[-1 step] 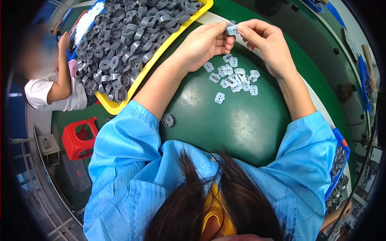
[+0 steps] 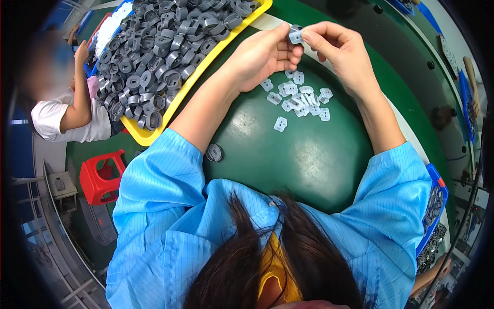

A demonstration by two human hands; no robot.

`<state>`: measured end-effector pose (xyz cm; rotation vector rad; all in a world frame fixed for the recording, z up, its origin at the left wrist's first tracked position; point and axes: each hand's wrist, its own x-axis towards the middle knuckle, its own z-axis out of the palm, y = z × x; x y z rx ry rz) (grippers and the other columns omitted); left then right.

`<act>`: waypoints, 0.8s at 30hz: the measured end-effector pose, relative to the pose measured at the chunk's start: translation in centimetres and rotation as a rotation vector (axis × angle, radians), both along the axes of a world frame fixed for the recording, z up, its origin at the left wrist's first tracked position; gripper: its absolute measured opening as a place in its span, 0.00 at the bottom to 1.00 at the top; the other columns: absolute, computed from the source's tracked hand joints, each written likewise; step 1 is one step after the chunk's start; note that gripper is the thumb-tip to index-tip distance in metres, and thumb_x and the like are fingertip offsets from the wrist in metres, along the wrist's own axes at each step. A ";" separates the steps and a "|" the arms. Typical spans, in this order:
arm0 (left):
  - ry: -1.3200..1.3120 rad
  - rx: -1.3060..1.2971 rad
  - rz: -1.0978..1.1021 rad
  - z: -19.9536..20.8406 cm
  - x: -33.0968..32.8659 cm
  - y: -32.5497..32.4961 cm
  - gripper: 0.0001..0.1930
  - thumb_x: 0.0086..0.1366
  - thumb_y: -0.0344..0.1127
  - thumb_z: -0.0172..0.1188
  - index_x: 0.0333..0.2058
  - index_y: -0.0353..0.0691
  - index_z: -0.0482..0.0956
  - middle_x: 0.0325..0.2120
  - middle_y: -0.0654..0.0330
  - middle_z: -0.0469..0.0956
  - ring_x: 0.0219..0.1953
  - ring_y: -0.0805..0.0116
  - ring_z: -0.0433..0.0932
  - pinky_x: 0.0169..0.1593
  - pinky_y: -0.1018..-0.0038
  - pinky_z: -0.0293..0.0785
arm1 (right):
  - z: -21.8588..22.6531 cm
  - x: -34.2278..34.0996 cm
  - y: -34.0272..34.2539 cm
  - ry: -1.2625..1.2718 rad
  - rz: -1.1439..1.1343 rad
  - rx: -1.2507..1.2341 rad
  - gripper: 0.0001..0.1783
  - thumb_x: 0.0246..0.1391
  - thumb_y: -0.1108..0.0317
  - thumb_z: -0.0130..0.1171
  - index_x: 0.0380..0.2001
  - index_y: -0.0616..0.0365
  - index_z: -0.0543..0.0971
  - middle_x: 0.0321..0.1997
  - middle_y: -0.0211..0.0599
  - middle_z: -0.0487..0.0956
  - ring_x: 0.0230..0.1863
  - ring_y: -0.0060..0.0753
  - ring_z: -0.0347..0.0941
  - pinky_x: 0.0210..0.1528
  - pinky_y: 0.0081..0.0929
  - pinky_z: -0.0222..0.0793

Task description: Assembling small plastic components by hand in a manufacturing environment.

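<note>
At the far side of the green table, my two hands meet. My left hand is closed, palm up with fingers curled, around a dark grey plastic ring that is mostly hidden. Against the ring sits a translucent plastic plate with small holes. Thumb and forefinger of my right hand pinch the plate's right edge. Below the hands lies a loose pile of similar translucent plates, with one plate apart from it. A single grey ring rests by my left forearm.
On the left, a yellow tray is heaped with grey plastic rings. Beyond it, a person in a white sleeve sits near a blue tray of white pieces. A red stool stands lower left; a blue bin is at right.
Both hands have shifted very slightly upward with the ring and plate. The pieces on the table have not moved.
</note>
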<state>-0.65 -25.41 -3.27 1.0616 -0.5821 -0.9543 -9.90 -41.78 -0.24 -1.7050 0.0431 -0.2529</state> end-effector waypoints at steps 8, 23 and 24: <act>0.017 -0.030 -0.047 0.9 -0.4 0.1 0.19 0.73 0.50 0.39 0.42 0.41 0.72 0.25 0.68 0.68 0.28 0.77 0.64 0.37 0.78 0.64 | -0.1 0.0 -1.4 0.007 -0.007 -0.051 0.10 0.57 0.64 0.60 0.35 0.61 0.81 0.31 0.24 0.77 0.29 0.15 0.68 0.30 0.16 0.63; -0.087 0.050 0.029 0.6 -1.3 0.3 0.19 0.74 0.47 0.41 0.43 0.36 0.73 0.25 0.68 0.68 0.28 0.77 0.62 0.34 0.78 0.62 | 0.7 -0.6 0.4 -0.207 -0.127 -0.633 0.10 0.49 0.65 0.65 0.30 0.62 0.82 0.27 0.32 0.79 0.26 0.22 0.70 0.30 0.22 0.66; -0.084 0.019 0.003 0.6 -1.2 0.3 0.19 0.74 0.46 0.42 0.45 0.36 0.73 0.24 0.68 0.66 0.27 0.78 0.61 0.33 0.78 0.61 | 0.5 -0.3 0.2 -0.251 -0.157 -0.595 0.11 0.49 0.65 0.65 0.32 0.61 0.82 0.28 0.31 0.80 0.28 0.21 0.70 0.33 0.21 0.67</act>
